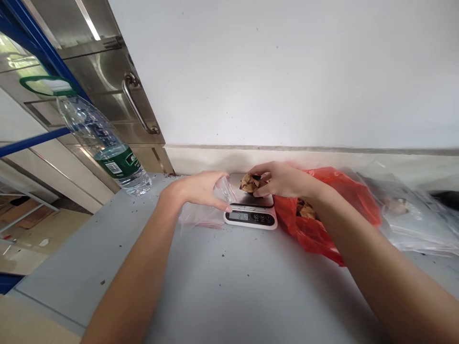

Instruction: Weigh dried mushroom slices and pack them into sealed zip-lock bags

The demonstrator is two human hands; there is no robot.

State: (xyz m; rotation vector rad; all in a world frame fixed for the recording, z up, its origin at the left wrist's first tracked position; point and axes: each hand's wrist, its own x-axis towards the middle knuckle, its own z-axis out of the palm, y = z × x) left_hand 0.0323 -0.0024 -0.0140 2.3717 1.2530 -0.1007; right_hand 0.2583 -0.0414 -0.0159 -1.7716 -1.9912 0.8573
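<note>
A small white digital kitchen scale (250,219) sits on the table near the wall, its display lit. Just above its metal plate, my right hand (278,179) is closed round brown, curled dried pieces (248,182), which look like dried mushroom; whether they touch the plate I cannot tell. At the scale's left side my left hand (201,188) pinches a clear plastic zip bag (225,190), thumb reaching to the scale's edge. Below that hand more clear bags (202,217) lie flat. Beside the scale a red plastic bag (322,234) stands open with similar dried pieces (306,209) inside, partly hidden by my right forearm.
A large water bottle (120,160) with a green handle stands at the table's left back. Several clear plastic bags (419,224) lie at the far right. Dark crumbs dot the grey table (215,296). Behind rises a white wall (287,71); a metal door (103,71) is at left.
</note>
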